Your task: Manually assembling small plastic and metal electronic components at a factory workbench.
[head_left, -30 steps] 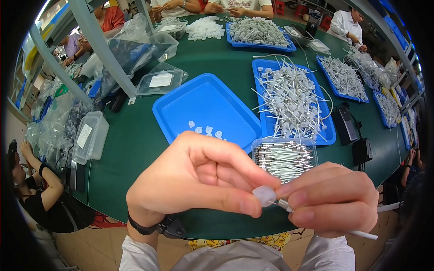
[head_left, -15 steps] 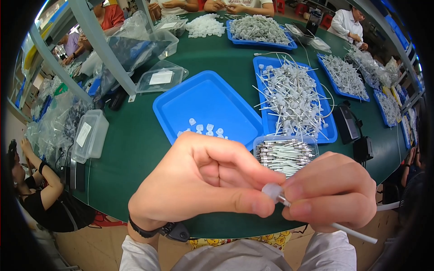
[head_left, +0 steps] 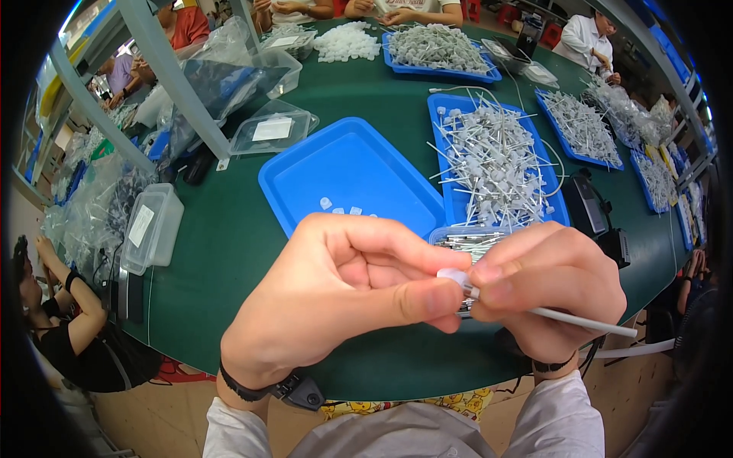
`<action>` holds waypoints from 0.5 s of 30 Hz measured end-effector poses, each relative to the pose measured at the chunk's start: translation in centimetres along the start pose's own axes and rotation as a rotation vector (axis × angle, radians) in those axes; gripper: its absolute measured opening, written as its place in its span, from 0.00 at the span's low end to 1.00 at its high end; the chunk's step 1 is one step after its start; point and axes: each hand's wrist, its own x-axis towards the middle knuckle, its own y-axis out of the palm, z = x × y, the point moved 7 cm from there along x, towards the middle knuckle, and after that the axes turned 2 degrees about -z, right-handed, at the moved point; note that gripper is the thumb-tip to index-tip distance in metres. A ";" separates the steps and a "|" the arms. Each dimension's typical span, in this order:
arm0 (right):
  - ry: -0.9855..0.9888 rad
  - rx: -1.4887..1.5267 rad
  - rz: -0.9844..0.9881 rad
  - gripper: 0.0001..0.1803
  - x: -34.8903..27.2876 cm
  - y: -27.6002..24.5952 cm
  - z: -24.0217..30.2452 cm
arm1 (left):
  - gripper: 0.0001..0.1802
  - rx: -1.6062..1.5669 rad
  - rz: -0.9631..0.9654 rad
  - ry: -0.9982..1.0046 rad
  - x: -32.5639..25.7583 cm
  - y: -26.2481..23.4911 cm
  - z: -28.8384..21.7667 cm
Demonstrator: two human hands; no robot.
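My left hand [head_left: 321, 305] pinches a small translucent white plastic cap [head_left: 452, 275] between thumb and forefinger. My right hand [head_left: 561, 278] grips a thin white cable [head_left: 588, 321] near its metal end, and the cable's tail sticks out to the right. The metal end meets the cap; how deep it sits inside is hidden by the fingers. Behind my hands is a clear plastic box of metal-tipped cables [head_left: 469, 241], partly covered. Several loose caps [head_left: 326, 203] lie in the near part of a blue tray [head_left: 347, 164], some hidden behind my left hand.
A second blue tray [head_left: 563, 216] on the right is heaped with capped cables. Further filled trays [head_left: 580, 130] stand beyond it. At left are a clear lidded box [head_left: 156, 229], a clear lid [head_left: 248, 137] and a grey metal frame [head_left: 179, 84]. Other people sit around the green table.
Both hands have risen slightly, cap and cable with them. My right hand has turned, so the cable's tail now points more sideways and sits higher. The clear box is more covered.
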 end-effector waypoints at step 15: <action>0.874 0.925 -0.051 0.11 -3.1 1.6 -6.0 | 0.22 0.208 -0.075 0.166 -0.9 2.1 -1.2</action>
